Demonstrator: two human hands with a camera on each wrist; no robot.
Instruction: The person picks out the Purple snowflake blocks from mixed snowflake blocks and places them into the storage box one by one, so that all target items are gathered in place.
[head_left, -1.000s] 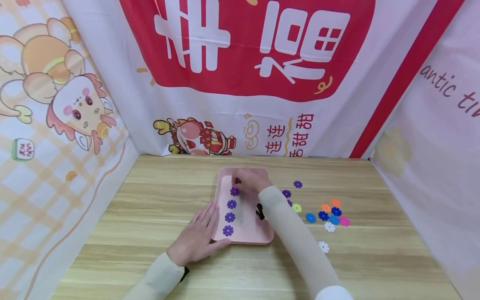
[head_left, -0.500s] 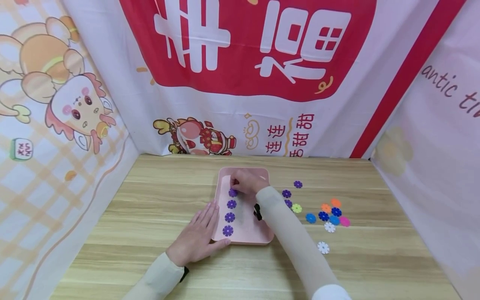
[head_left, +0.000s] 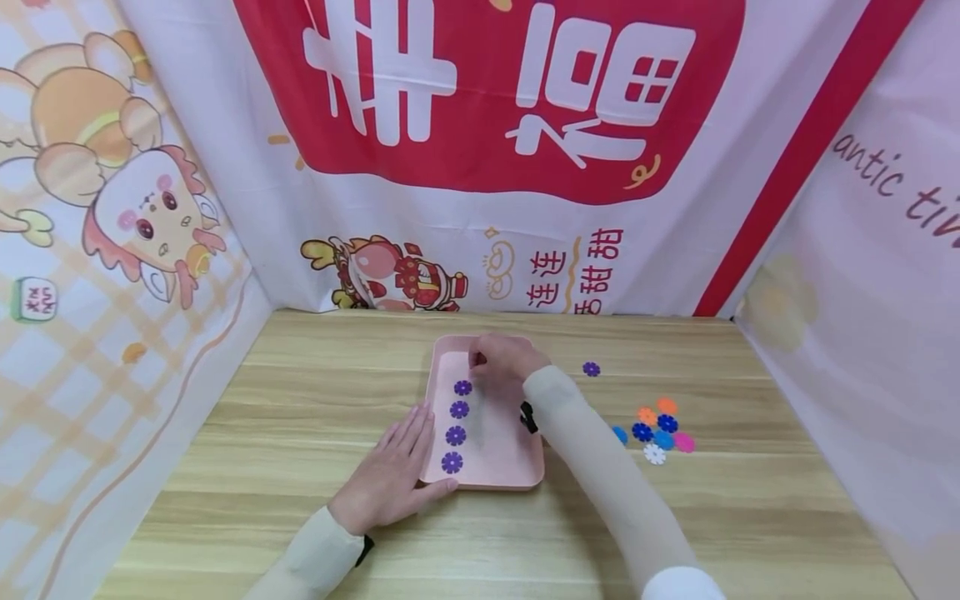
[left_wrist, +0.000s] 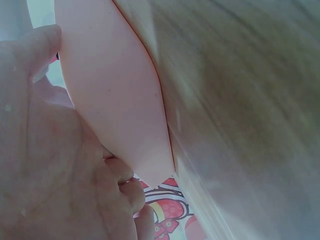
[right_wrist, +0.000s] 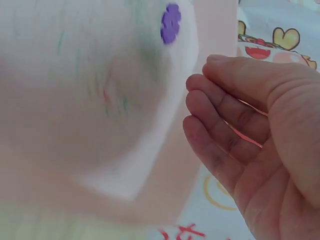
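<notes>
On the desk [head_left: 300, 433], four purple discs [head_left: 462, 387] are lying in a row in the pink tray [head_left: 517, 475]. Left hand [head_left: 390, 483] is resting flat, steadying the rim; right hand [head_left: 504, 360] is hovering loosely curled, grip empty. Discs look light, stiff, best pinched by edges.

Both hands [head_left: 390, 483] empty, fingers [right_wrist: 225, 125] relaxed
</notes>
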